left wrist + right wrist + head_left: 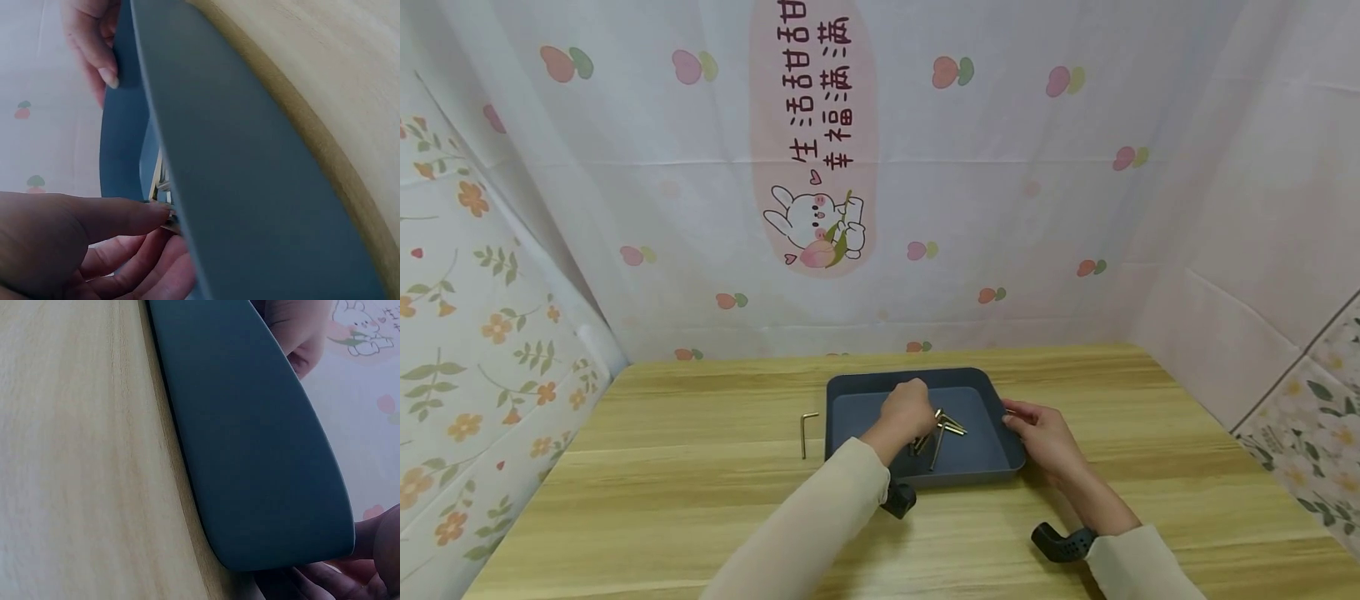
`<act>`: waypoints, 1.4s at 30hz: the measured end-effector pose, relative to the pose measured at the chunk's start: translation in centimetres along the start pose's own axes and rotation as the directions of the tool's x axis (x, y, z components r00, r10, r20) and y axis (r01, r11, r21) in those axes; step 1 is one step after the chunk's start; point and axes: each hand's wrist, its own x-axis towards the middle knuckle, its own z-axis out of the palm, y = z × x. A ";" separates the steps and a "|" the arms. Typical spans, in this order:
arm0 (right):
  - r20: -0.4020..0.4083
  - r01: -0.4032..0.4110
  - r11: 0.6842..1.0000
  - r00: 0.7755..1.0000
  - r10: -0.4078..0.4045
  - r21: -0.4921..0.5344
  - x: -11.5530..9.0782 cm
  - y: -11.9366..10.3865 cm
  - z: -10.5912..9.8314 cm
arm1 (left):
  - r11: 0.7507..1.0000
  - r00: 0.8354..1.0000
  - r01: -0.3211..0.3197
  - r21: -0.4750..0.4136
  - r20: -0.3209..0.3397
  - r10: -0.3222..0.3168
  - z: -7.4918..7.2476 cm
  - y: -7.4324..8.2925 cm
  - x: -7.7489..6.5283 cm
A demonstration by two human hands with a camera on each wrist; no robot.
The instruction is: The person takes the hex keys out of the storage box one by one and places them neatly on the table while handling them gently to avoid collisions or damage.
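A dark blue-grey tray (pixel 970 478) with raised walls sits on the table. Inside it lies a small heap of brass-coloured L-shaped hex keys (pixel 952 425). My left hand (pixel 908 410) reaches over the front wall, thumb and fingertips pinching a hex key (pixel 170 226) at the heap; most of that key is hidden by the fingers. At the tray's right end my right hand (pixel 1042 435) grips the rim, thumb at the top edge and fingers outside, as the right wrist view shows beside the tray's outer wall (pixel 256 444).
A single L-shaped hex key (pixel 803 437) lies on the wooden table (pixel 700 475) left of the tray. Another brass bit (pixel 1011 411) shows by the right fingertips. A printed curtain (pixel 1000 208) hangs behind the table, with patterned cloth at both sides.
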 end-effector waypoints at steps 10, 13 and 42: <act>-0.008 0.017 0.999 1.000 -0.017 -0.043 -0.2 0.0 -0.3 | 0.997 0.999 -0.047 -0.059 -0.009 0.046 -1.4 -0.7 -0.5; -0.008 0.019 0.999 1.000 -0.019 -0.043 -0.2 0.0 -0.4 | 0.997 0.998 -0.055 -0.059 -0.013 0.055 -1.6 -1.0 -0.5; 0.013 0.055 0.996 0.998 -0.054 -0.075 0.1 0.1 0.0 | 0.900 0.977 -0.206 -0.384 -0.036 0.208 -4.1 -4.5 -1.8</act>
